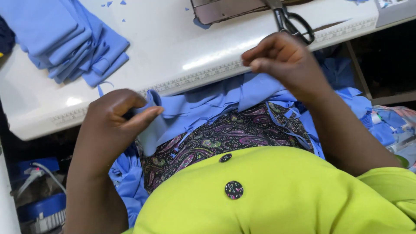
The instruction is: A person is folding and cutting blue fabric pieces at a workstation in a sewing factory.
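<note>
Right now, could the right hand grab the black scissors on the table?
Probably yes. The right hand is raised just in front of the scissors, and nothing lies between them. But its fingertips are pinched together, perhaps on something small, so it may need to let go first.

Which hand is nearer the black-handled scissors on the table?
The right hand. It is raised just below the scissors, near their handles. The left hand is far off to their lower left, pinching a blue fabric piece.
</note>
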